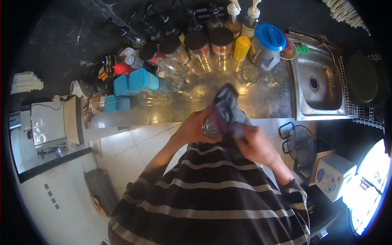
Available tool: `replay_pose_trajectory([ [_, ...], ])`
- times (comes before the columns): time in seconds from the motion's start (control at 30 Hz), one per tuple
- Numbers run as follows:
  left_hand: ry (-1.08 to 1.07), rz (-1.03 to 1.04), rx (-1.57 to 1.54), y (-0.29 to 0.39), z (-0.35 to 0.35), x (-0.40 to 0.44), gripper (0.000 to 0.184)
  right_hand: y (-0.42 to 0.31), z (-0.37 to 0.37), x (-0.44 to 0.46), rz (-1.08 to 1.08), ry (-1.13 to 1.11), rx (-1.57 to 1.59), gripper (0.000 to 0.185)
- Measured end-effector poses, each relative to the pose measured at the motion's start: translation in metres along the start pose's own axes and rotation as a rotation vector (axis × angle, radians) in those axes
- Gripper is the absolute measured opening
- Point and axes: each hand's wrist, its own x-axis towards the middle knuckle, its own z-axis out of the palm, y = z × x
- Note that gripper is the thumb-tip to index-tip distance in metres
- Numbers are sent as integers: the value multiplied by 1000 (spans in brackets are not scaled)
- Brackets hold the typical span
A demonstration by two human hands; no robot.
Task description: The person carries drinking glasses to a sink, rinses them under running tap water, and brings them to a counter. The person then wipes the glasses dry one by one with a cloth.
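My left hand (194, 128) is wrapped round a clear glass (210, 127) in front of my striped shirt, near the counter's front edge. A dark grey cloth (228, 108) with a purplish part covers one side of the glass. My right hand (258, 146) grips the lower right end of this cloth, its fingers slightly blurred. Beyond my hands, several clear glasses stand on the metal counter, among them one glass (176, 83) at the left and another glass (250, 74) at the right.
Behind are lidded jars (197, 44), a yellow bottle (242, 49) and a blue-lidded pitcher (267, 45). Light-blue containers (143, 79) stand left on the counter (269, 100). A sink (320, 83) lies at the right, with a fan (300, 145) below it.
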Motion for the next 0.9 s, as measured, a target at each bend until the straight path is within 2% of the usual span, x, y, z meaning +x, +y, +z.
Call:
replay_pose_trajectory([
  [0.03,-18,192,-52,-40,20,0,74,-8,6,5,-55,56,145,27],
  [0.1,7,119,123,0,4,-8,75,32,39,-5,-299,-108,-203,20],
  [0.13,-62,103,148,3,4,-11,78,36,42,-7,-516,-64,-327,26],
  [0.17,-64,153,178,2,9,-17,82,41,41,-8,-531,-73,-328,26],
  [0.23,-80,267,254,-3,19,-26,84,44,38,-1,-825,-492,-452,21],
  [0.27,-80,293,264,-3,24,-32,84,12,28,11,-205,-690,23,21],
  [0.37,-59,276,316,6,26,-41,79,10,34,20,-222,-860,-33,24],
  [0.43,-71,272,406,8,21,-43,75,19,45,23,-302,-831,-58,26],
  [0.5,-71,272,445,7,16,-47,74,17,50,31,-257,-921,-85,27],
  [0.53,-38,273,435,6,18,-52,73,6,58,45,-122,-1131,-254,27],
  [0.6,-29,226,470,9,20,-61,72,3,59,40,47,-984,-73,29],
  [0.7,-11,258,510,13,15,-67,72,1,63,37,-3,-914,-2,23],
  [0.77,-20,242,506,14,11,-69,72,24,86,29,-94,-907,-75,25],
  [0.83,-21,301,569,14,7,-72,74,17,87,28,-217,-668,211,21],
  [0.87,-46,300,585,17,4,-74,75,13,85,30,-220,-672,209,21],
  [0.9,-42,295,586,17,5,-75,75,8,81,34,-158,-773,138,21],
])
